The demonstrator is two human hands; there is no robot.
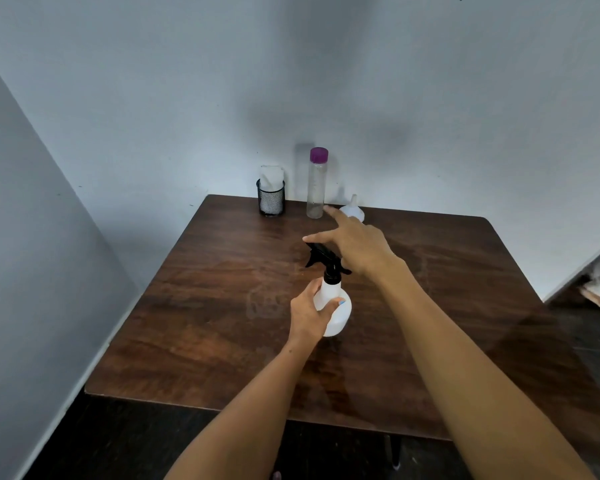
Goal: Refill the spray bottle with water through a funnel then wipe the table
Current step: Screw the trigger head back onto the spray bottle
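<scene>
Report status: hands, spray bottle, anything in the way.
Left hand grips spray bottle, trigger head on. Right hand open, reaching toward funnel. Nothing blocking.

Dark wooden table (pixel 222 306), bearing spray bottle (pixel 336 306), mesh cup (pixel 271 200), clear bottle (pixel 316 185), funnel (pixel 353 209)

Dark brown wooden worktop (pixel 222 306) set in a corner of pale grey-blue painted walls (pixel 153 81); dark floor (pixel 118 441) at 6 o'clock

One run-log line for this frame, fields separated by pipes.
left hand grips spray bottle upright on table | right hand open above trigger head | funnel unused | purple cap on
</scene>
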